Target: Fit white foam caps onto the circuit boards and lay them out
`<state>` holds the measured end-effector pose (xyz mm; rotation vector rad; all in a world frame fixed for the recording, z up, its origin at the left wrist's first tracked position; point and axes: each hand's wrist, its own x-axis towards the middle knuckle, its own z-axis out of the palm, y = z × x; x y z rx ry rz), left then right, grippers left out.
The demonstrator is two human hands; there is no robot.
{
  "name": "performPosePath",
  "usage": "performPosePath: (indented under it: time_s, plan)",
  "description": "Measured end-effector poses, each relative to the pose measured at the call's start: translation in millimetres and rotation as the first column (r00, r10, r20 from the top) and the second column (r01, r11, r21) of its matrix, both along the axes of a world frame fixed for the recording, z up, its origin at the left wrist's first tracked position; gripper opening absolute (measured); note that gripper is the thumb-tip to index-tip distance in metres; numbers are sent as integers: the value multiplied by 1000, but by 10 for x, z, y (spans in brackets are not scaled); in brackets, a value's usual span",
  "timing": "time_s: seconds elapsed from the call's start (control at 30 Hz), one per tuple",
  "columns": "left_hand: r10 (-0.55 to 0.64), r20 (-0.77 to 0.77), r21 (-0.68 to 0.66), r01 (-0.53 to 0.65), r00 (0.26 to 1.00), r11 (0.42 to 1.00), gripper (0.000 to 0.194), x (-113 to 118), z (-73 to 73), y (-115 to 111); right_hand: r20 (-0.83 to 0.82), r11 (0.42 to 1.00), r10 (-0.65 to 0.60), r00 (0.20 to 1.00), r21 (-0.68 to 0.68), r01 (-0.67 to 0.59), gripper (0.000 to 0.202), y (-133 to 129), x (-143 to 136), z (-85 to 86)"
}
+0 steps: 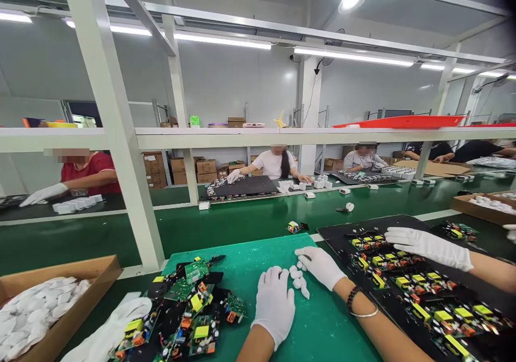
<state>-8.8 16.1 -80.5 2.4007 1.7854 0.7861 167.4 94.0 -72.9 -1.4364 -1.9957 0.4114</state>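
Mat (322, 335): green, lying on the desk (105, 296), its right edge just beside a black sheet (336, 237).
White pieces (298, 282): a small cluster on the mat, nearer its right edge than its left; we see them lying between the two hands.
Left hand (274, 304): white-gloved, palm down on the mat, fingers loosely stretched side by side, thumb pointing toward the white pieces.
Right hand (320, 265): white-gloved, reaching in over the mat's right edge, fingers bent at the far end of the cluster; we cannot tell whether it pinches a piece.
Right wrist: a dark beaded bracelet (352, 301) and a metal bangle (368, 313).
Circuit boards (196, 302): a jumbled pile along the mat's left edge, parts yellow, orange and black.
White cloth (100, 332): just left of the pile, bunched.
Cardboard box (105, 276): at the desk's left, holding many white discs (40, 308).
Black sheet's load: rows of similar boards (427, 281); we see a neighbour's gloved hand (427, 248) over the far rows.
Far side: co-workers sit facing us, one in a white shirt (268, 163).
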Motion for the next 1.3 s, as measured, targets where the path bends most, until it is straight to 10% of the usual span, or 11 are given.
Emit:
performPosePath:
  time_s: [0.5,0.73,1.03,1.3]
  plan:
    - [75,59,-161,-65,995,985,60,62,107,70,76,994,98,992,-51,-95,32,-147,-51,164]
    - [-71,65,-201,83,995,976,62,161,180,191,149,994,98,984,-58,-90,22,-172,0,246]
    - [-80,451,-162,170,889,972,33,269,196,350,107,995,75,991,-69,-67,24,-96,17,130]
    - [10,576,-256,169,818,952,20,217,301,177,-376,974,143,916,-112,-198,37,-156,0,231]
